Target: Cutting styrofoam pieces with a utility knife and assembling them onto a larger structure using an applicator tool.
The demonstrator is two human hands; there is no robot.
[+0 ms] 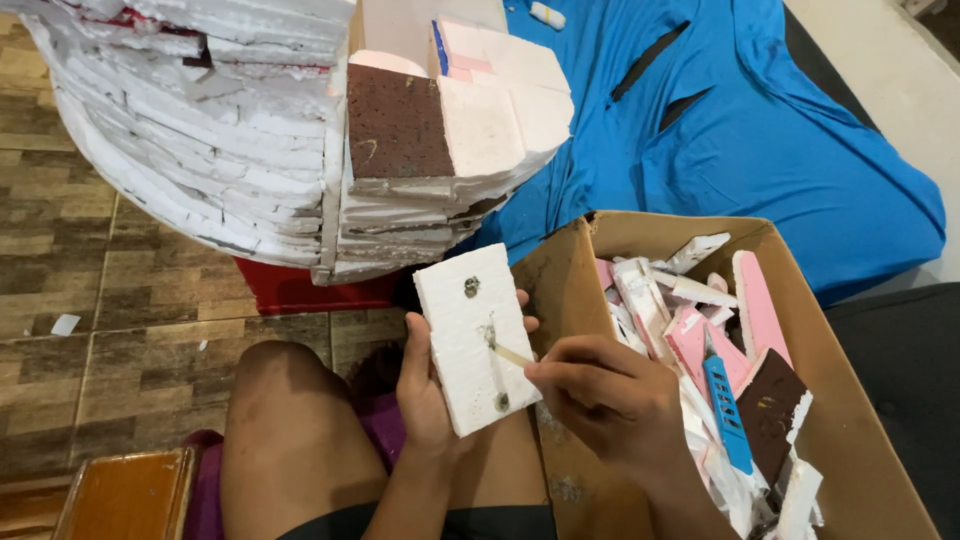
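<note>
The right hand [610, 395] is pinching a thin pale stick [513, 356] between thumb and fingertips, and its tip is touching the face of a white foam block [476, 338]. The left hand [428, 385] is gripping that block from behind and below, with the fingers wrapping its far edge. The block is being held tilted above the person's bare knee [290, 420], just beside the near corner of an open cardboard box [850, 420]. Three dark spots are showing on the block's face, and the stick is resting between the middle and lower ones.

The box is sitting at the right, flaps open, and holding a loose heap of offcuts: pink foam pieces [757, 305], white foam scraps [695, 252], a brown-faced slab [772, 410] and a blue utility knife [726, 410] lying among them. The right forearm is crossing the box's near wall.

Beyond the hands, a rounded stack of white foam layers [200, 140] is rising at the upper left, with a brown speckled panel [398, 125] lying on top. A blue cloth [760, 130] is spreading behind the box. A red item [290, 288] is lying under the stack on the wood-pattern tile floor [90, 290]. A wooden stool corner [125, 495] is showing at the lower left.
</note>
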